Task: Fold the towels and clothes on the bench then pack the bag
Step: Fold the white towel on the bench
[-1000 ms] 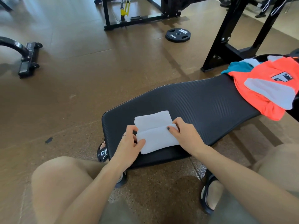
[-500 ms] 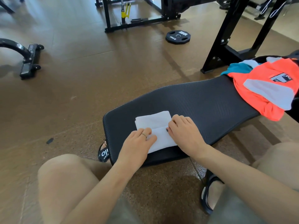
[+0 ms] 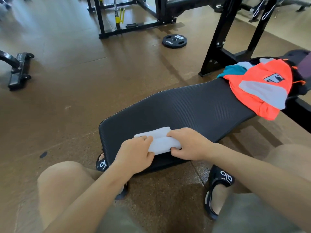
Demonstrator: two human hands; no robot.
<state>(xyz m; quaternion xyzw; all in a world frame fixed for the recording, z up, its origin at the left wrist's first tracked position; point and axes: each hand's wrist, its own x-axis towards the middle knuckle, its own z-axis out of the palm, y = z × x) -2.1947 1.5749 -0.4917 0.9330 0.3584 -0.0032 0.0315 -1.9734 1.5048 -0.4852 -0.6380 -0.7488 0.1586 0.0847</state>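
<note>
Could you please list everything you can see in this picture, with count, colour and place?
white towel: one, white, folded, near end of the bench
bench: one, black padded
clothes: a pile, orange, grey and teal, far right end of bench
weight plate: one, black, on the floor beyond the bench
rack frames: black, at the back
wheeled base: one, black, far left
sandals: two, black, on the feet
left hand: grips the towel's left end
right hand: grips its right end
</note>
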